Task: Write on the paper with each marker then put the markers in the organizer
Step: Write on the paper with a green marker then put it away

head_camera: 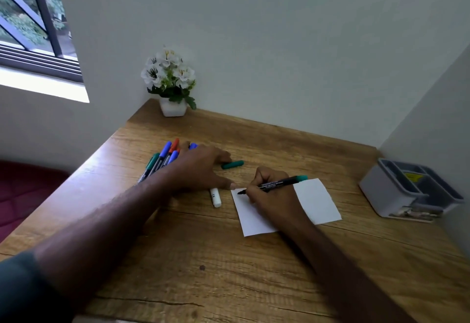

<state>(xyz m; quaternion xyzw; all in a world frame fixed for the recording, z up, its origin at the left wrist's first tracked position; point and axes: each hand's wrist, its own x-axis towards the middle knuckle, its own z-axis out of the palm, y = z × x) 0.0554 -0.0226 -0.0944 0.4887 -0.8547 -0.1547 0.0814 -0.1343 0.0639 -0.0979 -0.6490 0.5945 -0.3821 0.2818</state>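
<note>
Green marker (279,183) pinched in right hand (269,195), tip on paper (315,200).

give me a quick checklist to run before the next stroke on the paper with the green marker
1. Right hand grips the green marker: ok.
2. Marker uncapped, tip on the paper near its left edge: ok.
3. Green cap lying loose on the table, clear of the paper: ok.
4. Left hand steadying the paper: not ok, it lies flat beside the sheet, thumb just short of its corner.
5. Ink mark already on the paper: cannot tell.
6. Organizer in view at the right for later: ok.
</note>
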